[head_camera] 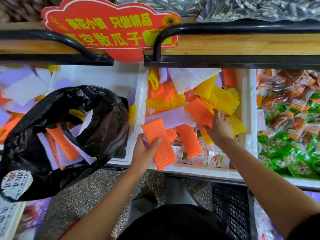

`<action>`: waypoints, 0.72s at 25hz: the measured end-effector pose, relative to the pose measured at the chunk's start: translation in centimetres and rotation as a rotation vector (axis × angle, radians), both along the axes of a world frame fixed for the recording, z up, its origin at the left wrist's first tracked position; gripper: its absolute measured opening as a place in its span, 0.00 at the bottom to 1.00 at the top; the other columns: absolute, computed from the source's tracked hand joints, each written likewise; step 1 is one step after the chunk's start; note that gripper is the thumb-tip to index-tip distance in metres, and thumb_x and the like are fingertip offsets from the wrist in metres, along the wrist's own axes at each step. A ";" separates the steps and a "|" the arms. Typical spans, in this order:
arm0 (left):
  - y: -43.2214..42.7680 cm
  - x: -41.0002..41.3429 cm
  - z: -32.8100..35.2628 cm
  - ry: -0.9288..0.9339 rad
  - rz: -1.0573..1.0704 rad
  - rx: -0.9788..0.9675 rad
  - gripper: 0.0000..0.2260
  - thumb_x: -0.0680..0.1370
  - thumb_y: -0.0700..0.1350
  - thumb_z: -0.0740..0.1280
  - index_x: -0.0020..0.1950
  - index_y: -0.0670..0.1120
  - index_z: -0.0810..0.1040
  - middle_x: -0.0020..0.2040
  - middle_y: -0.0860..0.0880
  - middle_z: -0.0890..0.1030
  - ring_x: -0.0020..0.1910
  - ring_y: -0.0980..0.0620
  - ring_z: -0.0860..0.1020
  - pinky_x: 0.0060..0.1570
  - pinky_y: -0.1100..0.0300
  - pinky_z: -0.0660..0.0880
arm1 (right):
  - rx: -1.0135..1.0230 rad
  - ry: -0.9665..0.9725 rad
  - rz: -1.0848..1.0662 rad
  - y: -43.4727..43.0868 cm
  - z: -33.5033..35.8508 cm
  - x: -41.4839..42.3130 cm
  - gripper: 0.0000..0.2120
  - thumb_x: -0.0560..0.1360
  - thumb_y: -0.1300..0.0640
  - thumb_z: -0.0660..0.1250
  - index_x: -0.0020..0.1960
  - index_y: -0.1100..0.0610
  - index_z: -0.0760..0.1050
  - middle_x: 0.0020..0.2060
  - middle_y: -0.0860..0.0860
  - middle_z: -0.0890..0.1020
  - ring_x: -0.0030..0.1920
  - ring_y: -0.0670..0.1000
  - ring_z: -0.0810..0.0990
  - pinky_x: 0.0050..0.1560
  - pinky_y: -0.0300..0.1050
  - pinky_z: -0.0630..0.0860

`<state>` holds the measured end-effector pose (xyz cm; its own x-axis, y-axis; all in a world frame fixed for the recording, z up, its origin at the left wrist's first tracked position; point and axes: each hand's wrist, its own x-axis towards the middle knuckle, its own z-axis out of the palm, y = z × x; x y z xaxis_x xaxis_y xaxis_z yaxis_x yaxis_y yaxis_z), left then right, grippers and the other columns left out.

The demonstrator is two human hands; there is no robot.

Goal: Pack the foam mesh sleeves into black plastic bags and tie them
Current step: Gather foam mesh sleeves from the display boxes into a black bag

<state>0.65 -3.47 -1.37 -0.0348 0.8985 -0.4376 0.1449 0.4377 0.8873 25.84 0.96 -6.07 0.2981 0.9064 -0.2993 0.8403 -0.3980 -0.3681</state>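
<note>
One black bag point(103, 129) gapes at nine o'clock. The left hand point(144, 153) grips one orange sleeve point(154, 129); the right hand point(219, 126), at two o'clock, pinches a second orange sleeve point(199, 111).

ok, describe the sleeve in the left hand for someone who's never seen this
Start at the middle white foam box, right of the black bag. At its near left corner the left hand grips a long orange sleeve. Unlike other orange ones, it is raised above the pile, thumb across it.
</note>
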 end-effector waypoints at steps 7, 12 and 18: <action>-0.2 0.8 -0.4 -0.007 0.028 -0.139 0.15 0.79 0.46 0.62 0.62 0.41 0.66 0.50 0.51 0.76 0.52 0.52 0.77 0.36 0.71 0.73 | 0.233 0.348 -0.044 -3.8 3.4 -2.0 0.15 0.78 0.60 0.63 0.63 0.63 0.71 0.50 0.57 0.78 0.45 0.57 0.77 0.40 0.48 0.72; -0.5 3.8 0.0 -0.059 -0.045 -0.230 0.12 0.79 0.53 0.62 0.55 0.46 0.70 0.51 0.52 0.80 0.54 0.54 0.78 0.48 0.63 0.73 | 0.123 0.581 0.125 -8.7 2.7 -7.3 0.12 0.77 0.61 0.64 0.60 0.61 0.76 0.44 0.50 0.72 0.43 0.51 0.73 0.46 0.43 0.69; -1.0 3.4 0.2 -0.116 -0.055 -0.189 0.18 0.72 0.42 0.73 0.59 0.42 0.72 0.52 0.46 0.83 0.46 0.54 0.82 0.40 0.64 0.77 | 0.122 0.589 0.398 -9.4 4.4 -8.3 0.16 0.78 0.55 0.63 0.65 0.57 0.72 0.53 0.47 0.69 0.43 0.48 0.76 0.47 0.35 0.71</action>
<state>4.04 -4.47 -1.19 0.0723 0.7992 -0.5967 0.0750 0.5922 0.8023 17.50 -8.40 -1.66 -0.2420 0.9497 -0.1986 0.5611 -0.0299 -0.8272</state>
